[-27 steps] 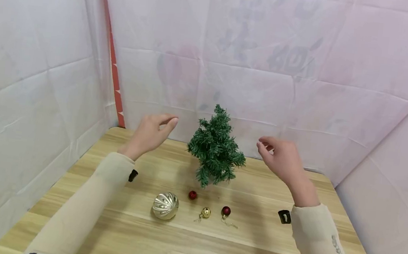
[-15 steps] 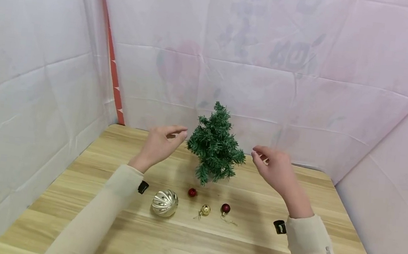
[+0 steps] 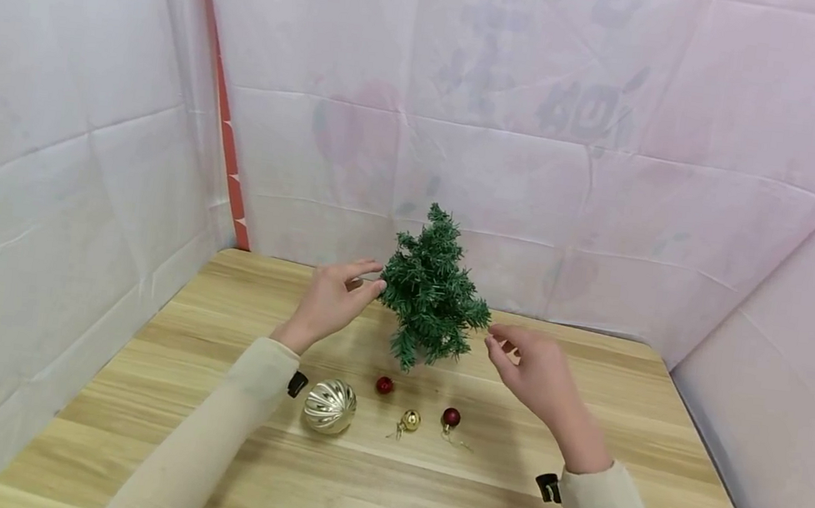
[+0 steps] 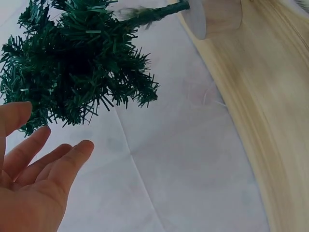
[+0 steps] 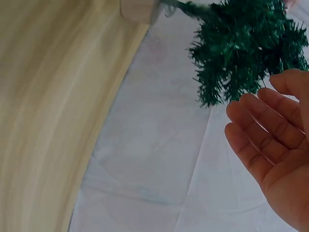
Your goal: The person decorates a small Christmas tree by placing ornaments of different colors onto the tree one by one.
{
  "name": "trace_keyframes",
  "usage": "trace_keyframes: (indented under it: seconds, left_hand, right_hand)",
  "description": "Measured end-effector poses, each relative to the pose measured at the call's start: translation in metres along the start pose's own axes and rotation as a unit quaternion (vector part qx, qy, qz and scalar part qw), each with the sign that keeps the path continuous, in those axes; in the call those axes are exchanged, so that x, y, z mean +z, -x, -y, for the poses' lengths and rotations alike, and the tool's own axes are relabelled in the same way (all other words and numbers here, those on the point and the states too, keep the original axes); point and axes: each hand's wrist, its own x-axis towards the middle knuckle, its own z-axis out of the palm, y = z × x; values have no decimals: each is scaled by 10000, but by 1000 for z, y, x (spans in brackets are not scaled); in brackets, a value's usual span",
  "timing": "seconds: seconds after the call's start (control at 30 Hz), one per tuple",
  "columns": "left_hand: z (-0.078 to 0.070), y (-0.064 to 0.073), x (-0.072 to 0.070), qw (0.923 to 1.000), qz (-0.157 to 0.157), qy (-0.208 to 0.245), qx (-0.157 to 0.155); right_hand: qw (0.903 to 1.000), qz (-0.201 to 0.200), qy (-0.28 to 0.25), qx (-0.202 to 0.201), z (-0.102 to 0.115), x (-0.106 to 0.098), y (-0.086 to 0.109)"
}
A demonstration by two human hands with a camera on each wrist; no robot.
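Observation:
A small green artificial Christmas tree [image 3: 433, 290] stands upright near the back of the table. My left hand [image 3: 332, 304] is at its left side, thumb and fingertips right at the branch tips. On the other side my right hand [image 3: 533, 377] has its loosely bent fingers by the lower right branches. Both wrist views show fingers spread beside the branches, gripping nothing. A light block-like base [image 4: 222, 19] carries the trunk. In front of the tree lie a red bauble [image 3: 384, 385], a small gold bauble [image 3: 411, 420] with a string, and a dark red bauble [image 3: 451, 416] with a string.
A large ribbed, pale gold ball [image 3: 330, 406] sits at the front left, close to the left wrist. The wooden table [image 3: 379, 502] is bordered by a pale cloth wall [image 3: 299, 141] at the back and similar cloth at both sides.
Both hands have come in toward the tree and lower, the left one moving right and the right one moving left. The tree and the ornaments have stayed in place.

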Motion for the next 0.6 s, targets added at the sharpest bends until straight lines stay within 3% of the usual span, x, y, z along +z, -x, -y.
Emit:
trace_keyframes:
  seconds: [0.33,0.6]
  left_hand:
    - [3,2,9,9991,126,362,-169]
    - [6,2,15,9995,224,187,-145]
  right_hand:
    - [9997,140,-200,38,2,22,24]
    - [9988,185,-448,-114,3,40,35]
